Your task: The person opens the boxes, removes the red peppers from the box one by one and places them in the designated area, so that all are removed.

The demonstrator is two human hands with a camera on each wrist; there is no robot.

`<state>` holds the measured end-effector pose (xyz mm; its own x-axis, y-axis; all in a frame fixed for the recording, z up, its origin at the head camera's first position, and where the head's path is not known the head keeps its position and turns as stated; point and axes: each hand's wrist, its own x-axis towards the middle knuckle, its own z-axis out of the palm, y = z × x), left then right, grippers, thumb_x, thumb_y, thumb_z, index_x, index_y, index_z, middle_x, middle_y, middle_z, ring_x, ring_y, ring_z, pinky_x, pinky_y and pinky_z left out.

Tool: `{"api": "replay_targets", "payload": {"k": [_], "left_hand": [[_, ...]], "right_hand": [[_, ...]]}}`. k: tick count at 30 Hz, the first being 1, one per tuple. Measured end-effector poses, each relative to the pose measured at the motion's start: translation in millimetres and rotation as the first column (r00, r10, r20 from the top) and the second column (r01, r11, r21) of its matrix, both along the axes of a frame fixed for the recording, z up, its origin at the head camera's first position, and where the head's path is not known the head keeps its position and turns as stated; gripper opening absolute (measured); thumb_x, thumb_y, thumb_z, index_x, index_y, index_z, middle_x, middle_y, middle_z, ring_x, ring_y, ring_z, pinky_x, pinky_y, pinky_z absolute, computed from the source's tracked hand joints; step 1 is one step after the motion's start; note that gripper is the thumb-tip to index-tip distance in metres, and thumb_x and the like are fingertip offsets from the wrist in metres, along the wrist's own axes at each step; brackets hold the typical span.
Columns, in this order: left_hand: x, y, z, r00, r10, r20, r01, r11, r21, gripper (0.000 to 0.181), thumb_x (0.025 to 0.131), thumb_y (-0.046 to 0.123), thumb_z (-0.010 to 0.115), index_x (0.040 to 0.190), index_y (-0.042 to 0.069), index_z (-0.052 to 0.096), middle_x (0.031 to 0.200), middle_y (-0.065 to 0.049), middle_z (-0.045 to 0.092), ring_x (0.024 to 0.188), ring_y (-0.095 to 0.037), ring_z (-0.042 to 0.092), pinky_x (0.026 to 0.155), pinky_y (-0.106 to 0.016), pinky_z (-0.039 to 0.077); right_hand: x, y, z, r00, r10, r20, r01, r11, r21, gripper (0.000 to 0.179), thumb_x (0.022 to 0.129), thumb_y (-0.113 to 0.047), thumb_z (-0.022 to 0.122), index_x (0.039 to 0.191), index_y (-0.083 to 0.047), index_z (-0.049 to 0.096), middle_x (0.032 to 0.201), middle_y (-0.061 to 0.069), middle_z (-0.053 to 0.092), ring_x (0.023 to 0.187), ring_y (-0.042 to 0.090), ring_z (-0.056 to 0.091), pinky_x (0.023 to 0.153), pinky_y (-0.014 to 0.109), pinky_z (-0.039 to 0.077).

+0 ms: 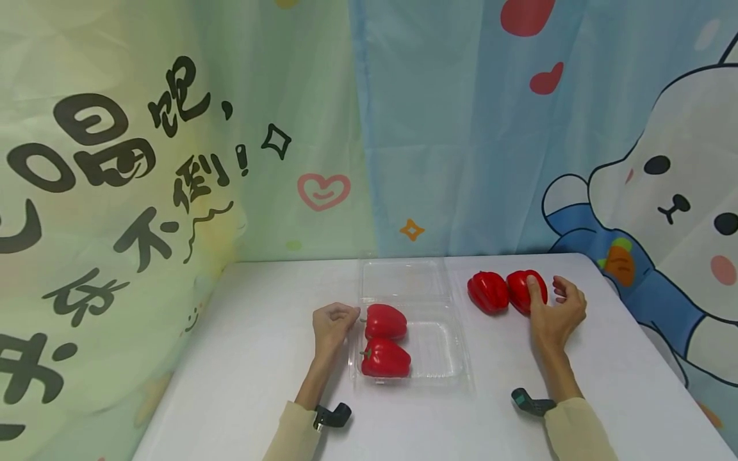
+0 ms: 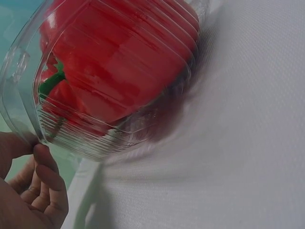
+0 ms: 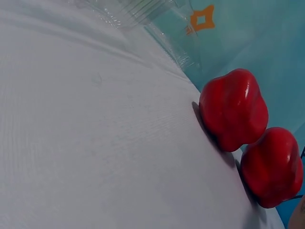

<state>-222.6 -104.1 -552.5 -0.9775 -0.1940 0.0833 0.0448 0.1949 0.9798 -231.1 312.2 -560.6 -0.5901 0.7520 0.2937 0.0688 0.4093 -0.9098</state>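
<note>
My left hand (image 1: pixel 334 326) pinches the left rim of a clear plastic container (image 1: pixel 438 349) between thumb and forefinger, as the left wrist view also shows. Two red bell peppers lie in the container's left half, the rear pepper (image 1: pixel 385 321) and the front pepper (image 1: pixel 385 358), green stems to the left. Two more stand side by side at the table's back right: a left pepper (image 1: pixel 488 292) and a right pepper (image 1: pixel 521 291). My right hand (image 1: pixel 555 320) is at the right one, thumb in front of it, fingers apart from its right side. Only a sliver of that hand shows in the right wrist view.
The container's clear lid (image 1: pixel 405 280) lies folded back behind it, near the table's rear edge. A printed curtain (image 1: pixel 421 141) hangs behind the white table (image 1: pixel 259 307). Each wrist wears a dark camera band (image 1: pixel 533 403).
</note>
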Motion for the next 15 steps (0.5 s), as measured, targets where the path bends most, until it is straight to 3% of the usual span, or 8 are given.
{"api": "replay_targets", "payload": {"k": [15], "left_hand": [[0.6, 0.3, 2.3, 1.000, 0.009, 0.008, -0.009, 1.000, -0.027, 0.020, 0.096, 0.015, 0.081, 0.085, -0.002, 0.078, 0.077, -0.025, 0.076, 0.063, -0.013, 0.065, 0.057, -0.021, 0.050]], "right_hand": [[13.1, -3.7, 13.6, 0.993, 0.109, -0.054, -0.103, 0.990, 0.100, 0.058, 0.098, -0.038, 0.081, 0.148, -0.011, 0.065, 0.147, 0.014, 0.065, 0.122, 0.009, 0.047, 0.109, 0.042, 0.038]]}}
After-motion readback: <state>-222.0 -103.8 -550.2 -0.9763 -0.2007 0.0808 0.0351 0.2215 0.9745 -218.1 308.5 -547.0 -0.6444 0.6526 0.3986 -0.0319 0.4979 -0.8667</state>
